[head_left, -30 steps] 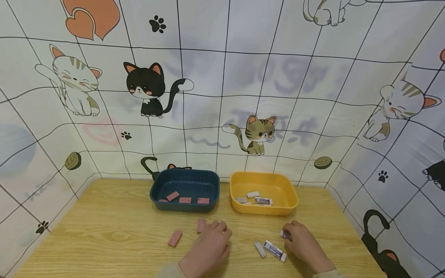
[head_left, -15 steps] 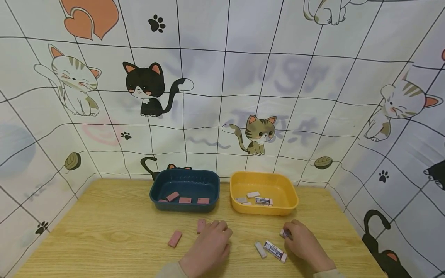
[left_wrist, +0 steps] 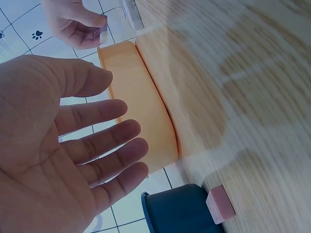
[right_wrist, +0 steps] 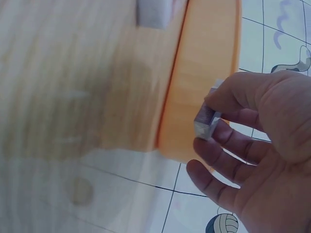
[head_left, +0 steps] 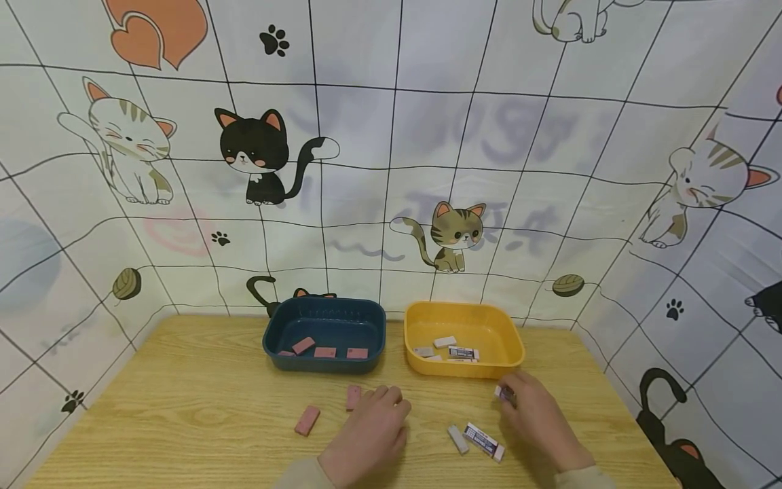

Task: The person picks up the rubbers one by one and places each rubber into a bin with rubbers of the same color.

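Observation:
My right hand (head_left: 537, 414) pinches a small eraser in a printed sleeve (right_wrist: 208, 116) between thumb and fingers, just in front of the yellow tray (head_left: 464, 369). On the table to its left lie a sleeved eraser (head_left: 484, 442) and a smaller whitish eraser (head_left: 457, 439). My left hand (head_left: 369, 435) is over the table with relaxed fingers and holds nothing; its palm and spread fingers show in the left wrist view. Beside its fingertips lies a pink eraser (head_left: 353, 398), partly covered by the hand in the head view. Another pink eraser (head_left: 307, 420) rests farther left.
A dark blue tray (head_left: 324, 365) holding several pink erasers stands at the back, left of the yellow tray. White and sleeved erasers (head_left: 463, 353) lie inside the yellow one. Behind the wooden table (head_left: 183, 407) hangs a cat-patterned cloth (head_left: 354, 204).
My right hand has moved forward, toward the yellow tray, with the sleeved eraser in its fingers. My left hand has barely shifted.

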